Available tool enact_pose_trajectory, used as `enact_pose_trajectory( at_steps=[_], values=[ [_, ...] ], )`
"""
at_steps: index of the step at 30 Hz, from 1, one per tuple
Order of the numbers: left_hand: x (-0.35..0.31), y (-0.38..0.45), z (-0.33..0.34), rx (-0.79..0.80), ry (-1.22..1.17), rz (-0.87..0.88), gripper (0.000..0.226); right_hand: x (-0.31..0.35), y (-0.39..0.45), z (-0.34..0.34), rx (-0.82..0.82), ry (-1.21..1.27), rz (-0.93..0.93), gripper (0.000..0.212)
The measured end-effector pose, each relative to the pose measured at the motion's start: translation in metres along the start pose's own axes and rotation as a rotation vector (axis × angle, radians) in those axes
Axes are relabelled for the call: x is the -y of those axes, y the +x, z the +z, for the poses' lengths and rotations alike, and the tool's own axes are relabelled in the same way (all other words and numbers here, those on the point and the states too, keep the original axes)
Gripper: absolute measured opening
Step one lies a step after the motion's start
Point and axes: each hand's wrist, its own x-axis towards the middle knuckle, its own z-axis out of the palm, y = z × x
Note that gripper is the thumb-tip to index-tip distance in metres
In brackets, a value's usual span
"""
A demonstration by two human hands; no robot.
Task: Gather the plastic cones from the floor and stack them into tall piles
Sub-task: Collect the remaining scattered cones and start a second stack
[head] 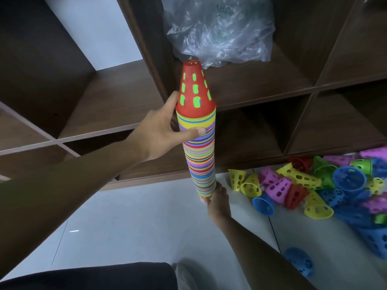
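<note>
At frame centre, the left hand point(161, 132) gripped the tall cone stack point(201, 155) near its red top cone point(195, 91) while the right hand point(217, 200) clasped its base, likely steadying it.

Even soft daylight, dim foreground arm, wide-angle edge distortion, slight softness

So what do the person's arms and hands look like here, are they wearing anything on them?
Both arms are bare along all that shows, with no sleeves in view. The left hand and the right hand wear no gloves, and no rings, watch or bracelets can be seen. Each forearm reaches in from the bottom of the head view.
</note>
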Motion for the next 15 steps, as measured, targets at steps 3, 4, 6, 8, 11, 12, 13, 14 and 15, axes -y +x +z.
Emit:
enact_pose_trajectory(
  at_steps=[3, 4, 6, 8, 11, 12, 13, 14, 15],
  values=[
    [0.003, -0.001, -0.005, -0.025, 0.138, 0.010, 0.083, 0.002, 0.006, 0.001, 0.001, 0.000, 0.000, 0.076],
    [0.005, -0.001, -0.005, -0.052, 0.190, 0.012, 0.083, 0.004, 0.009, 0.000, 0.008, 0.002, 0.004, 0.075],
    [0.009, -0.002, -0.006, -0.112, 0.261, 0.004, 0.078, 0.008, 0.019, -0.005, 0.031, -0.005, 0.012, 0.072],
    [0.011, -0.002, -0.004, -0.147, 0.289, -0.017, 0.072, 0.009, 0.031, -0.012, 0.079, -0.034, 0.015, 0.071],
    [0.012, 0.000, -0.001, -0.180, 0.333, -0.016, 0.073, 0.008, 0.043, -0.030, 0.142, -0.106, -0.013, 0.068],
    [0.012, 0.000, -0.001, -0.184, 0.342, -0.014, 0.074, 0.009, 0.044, -0.036, 0.147, -0.118, -0.034, 0.067],
    [0.011, 0.000, -0.001, -0.185, 0.344, -0.015, 0.074, 0.009, 0.044, -0.042, 0.148, -0.111, -0.047, 0.069],
    [0.011, 0.000, -0.001, -0.186, 0.344, -0.021, 0.073, 0.010, 0.043, -0.048, 0.152, -0.082, -0.058, 0.073],
    [0.011, -0.001, -0.002, -0.187, 0.346, -0.031, 0.072, 0.012, 0.042, -0.053, 0.155, -0.043, -0.076, 0.076]
  ],
)
